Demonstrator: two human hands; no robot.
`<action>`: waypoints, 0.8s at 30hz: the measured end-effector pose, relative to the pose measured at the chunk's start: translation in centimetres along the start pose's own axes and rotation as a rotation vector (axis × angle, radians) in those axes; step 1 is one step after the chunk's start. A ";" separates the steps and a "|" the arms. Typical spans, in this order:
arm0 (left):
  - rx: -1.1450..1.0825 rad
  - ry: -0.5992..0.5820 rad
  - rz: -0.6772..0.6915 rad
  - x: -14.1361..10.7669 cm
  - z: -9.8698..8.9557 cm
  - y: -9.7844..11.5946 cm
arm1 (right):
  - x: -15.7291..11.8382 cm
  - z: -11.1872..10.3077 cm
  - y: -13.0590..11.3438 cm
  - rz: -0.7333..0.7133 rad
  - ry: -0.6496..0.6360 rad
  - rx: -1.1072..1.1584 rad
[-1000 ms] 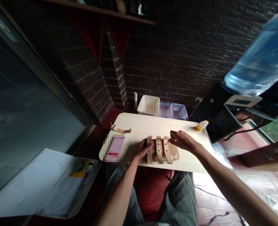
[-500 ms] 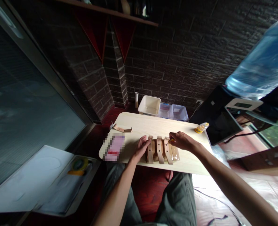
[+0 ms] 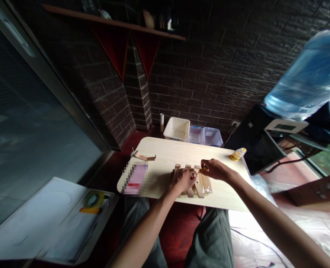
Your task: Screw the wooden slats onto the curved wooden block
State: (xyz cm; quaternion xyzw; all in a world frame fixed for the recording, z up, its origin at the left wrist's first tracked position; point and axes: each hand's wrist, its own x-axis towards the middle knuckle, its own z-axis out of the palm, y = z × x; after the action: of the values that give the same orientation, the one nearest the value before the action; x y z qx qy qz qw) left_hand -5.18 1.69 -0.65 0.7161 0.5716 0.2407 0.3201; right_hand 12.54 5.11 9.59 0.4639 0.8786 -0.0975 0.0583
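My right hand (image 3: pixel 211 168) grips a small screwdriver (image 3: pixel 203 169) with a yellow and dark handle, its tip pointing left. My left hand (image 3: pixel 185 179) reaches over the wooden slats, its fingertips pinched close to the tip; whatever they hold is too small to make out. Beneath both hands lies a row of curved wooden slats (image 3: pixel 199 188) with small holes, on a brown piece wrapped in clear plastic (image 3: pixel 207 186). My left hand covers part of the middle and left slats. A separate bent wooden piece (image 3: pixel 145 157) rests at the table's far left.
The pale table (image 3: pixel 176 149) carries a yellow-capped bottle (image 3: pixel 238 154) at right and a blurred pink item (image 3: pixel 137 178) at left. Behind it stand a cream bin (image 3: pixel 177 128) and clear plastic bins (image 3: pixel 212 137). A water dispenser (image 3: pixel 265 137) is to the right.
My left hand has moved right, from the leftmost slat's edge to the screwdriver tip, and its fingers have closed. My right hand keeps the screwdriver in nearly the same place.
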 end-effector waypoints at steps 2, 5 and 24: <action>0.071 0.028 0.100 0.8 0.8 -0.4 | -0.1 0.1 0.2 0.002 0.011 0.003; 0.121 0.066 0.144 1.3 1.7 -1.2 | -0.3 0.4 0.6 0.007 0.019 -0.008; 0.083 0.030 0.022 1.9 1.9 -1.4 | -0.1 0.4 1.0 -0.064 -0.002 0.040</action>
State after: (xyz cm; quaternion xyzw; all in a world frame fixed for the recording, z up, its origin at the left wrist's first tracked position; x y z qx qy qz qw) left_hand -4.31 3.36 -2.97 0.7314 0.5779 0.2310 0.2787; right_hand 13.41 5.45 9.08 0.4363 0.8909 -0.1174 0.0467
